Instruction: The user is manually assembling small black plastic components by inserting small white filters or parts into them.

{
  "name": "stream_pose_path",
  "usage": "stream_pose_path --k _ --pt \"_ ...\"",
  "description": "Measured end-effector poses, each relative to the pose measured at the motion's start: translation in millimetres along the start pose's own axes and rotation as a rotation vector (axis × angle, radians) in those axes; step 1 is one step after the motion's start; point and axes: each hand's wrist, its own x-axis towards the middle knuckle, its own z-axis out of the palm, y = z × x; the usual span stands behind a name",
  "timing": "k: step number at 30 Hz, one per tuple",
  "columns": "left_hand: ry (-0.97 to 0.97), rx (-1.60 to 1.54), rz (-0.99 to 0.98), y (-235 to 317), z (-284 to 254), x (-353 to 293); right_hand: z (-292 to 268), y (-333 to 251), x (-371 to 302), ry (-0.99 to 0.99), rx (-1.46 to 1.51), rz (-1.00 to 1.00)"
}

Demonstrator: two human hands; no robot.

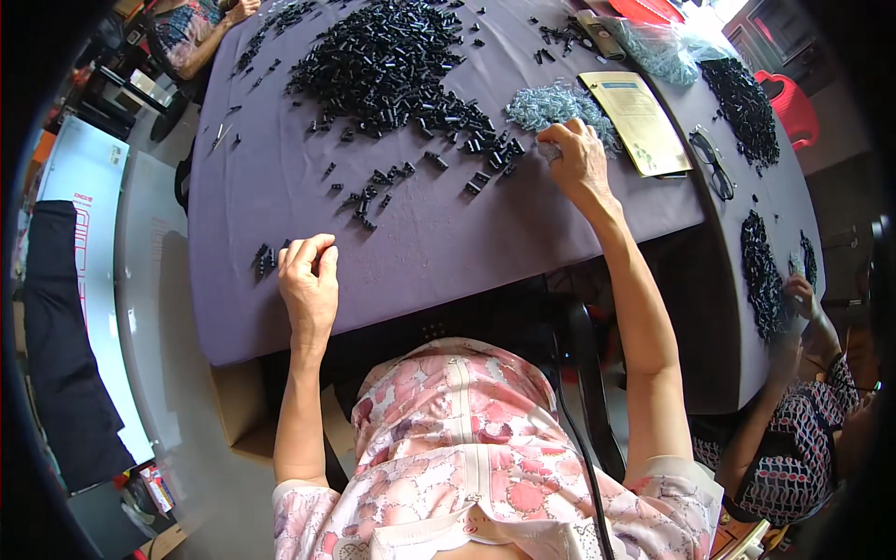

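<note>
My right hand (581, 161) reaches to the near edge of a pile of small clear plastic pieces (549, 105). Its fingers are bent together over a few of those pieces at the fingertips. Near the table's front left, my left hand (308, 282) is closed, thumb against curled fingers; what it holds, if anything, is hidden. Beside it lie several small black tubular parts (264, 259), partly covered by the hand. A large heap of such black parts (378, 65) spreads across the far middle, with loose ones (373, 191) scattered between my hands.
The purple-grey cloth (448, 252) covers the table. Right of the clear pile lie a yellow booklet (639, 121) and eyeglasses (714, 166). More black parts (761, 271) lie on the right-hand table, near another person's hand (801, 294). Another person's arm (201, 51) rests at the far left.
</note>
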Motion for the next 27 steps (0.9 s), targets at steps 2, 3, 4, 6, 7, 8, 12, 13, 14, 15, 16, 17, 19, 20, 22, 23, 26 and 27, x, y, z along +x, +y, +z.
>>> stream_pose_path --k 2,3,4,6,7,8,12,13,14,15,16,17,19,20,22,23,26,27 --pt "0.028 0.106 0.054 -4.0 0.0 -0.2 4.2 -1.9 5.6 -0.015 -0.002 0.008" --pt "0.033 0.125 0.052 -4.3 -1.0 -0.1 5.3 -2.7 7.6 -0.026 -0.010 0.021" --pt "0.034 0.139 0.054 -3.6 -1.7 1.5 5.5 -4.3 9.1 -0.020 -0.044 0.017" --pt "0.046 0.172 0.091 -7.6 -1.3 3.2 3.7 -6.5 10.5 -0.029 -0.035 0.015" --pt "0.043 0.176 0.094 -9.6 -0.9 3.0 2.9 -5.5 9.6 -0.035 -0.021 0.012" --pt "0.065 0.197 0.138 -10.6 -1.6 3.9 3.5 -2.5 10.3 -0.027 0.016 -0.031" --pt "0.101 0.282 0.175 -18.2 -9.7 3.5 -7.7 -7.4 3.0 -0.150 0.079 -0.104" --pt "0.103 0.278 0.194 -20.9 -9.3 6.0 -12.4 -6.5 1.3 -0.145 0.124 -0.122" --pt "0.109 0.267 0.200 -22.3 -6.5 5.7 -13.1 -2.3 -4.3 -0.131 0.203 -0.119" --pt "0.116 0.258 0.207 -21.9 -3.5 5.0 -17.0 1.9 -4.9 -0.109 0.203 -0.111" --pt "0.115 0.256 0.206 -20.6 -2.4 4.6 -18.4 4.1 -6.9 -0.086 0.210 -0.099" --pt "0.114 0.245 0.153 -17.4 -1.1 4.8 -20.3 7.4 -5.2 -0.039 0.160 -0.102" --pt "0.113 0.237 0.100 -17.2 -0.8 4.6 -24.4 6.0 -3.1 -0.029 0.104 -0.085" --pt "0.126 0.255 0.145 -19.3 -0.2 3.7 -25.6 1.7 -2.4 -0.037 0.114 -0.110" --pt "0.138 0.273 0.191 -20.2 0.1 3.1 -24.8 -6.7 -2.6 -0.113 0.000 -0.125" --pt "0.123 0.271 0.187 -19.2 0.8 2.9 -26.5 -10.8 -3.3 -0.127 -0.026 -0.154" --pt "0.116 0.273 0.183 -17.7 -0.2 2.2 -22.1 -14.4 -5.4 -0.133 -0.066 -0.134" --pt "0.121 0.280 0.183 -16.8 -0.9 1.8 -22.8 -14.8 -4.7 -0.145 -0.071 -0.142"
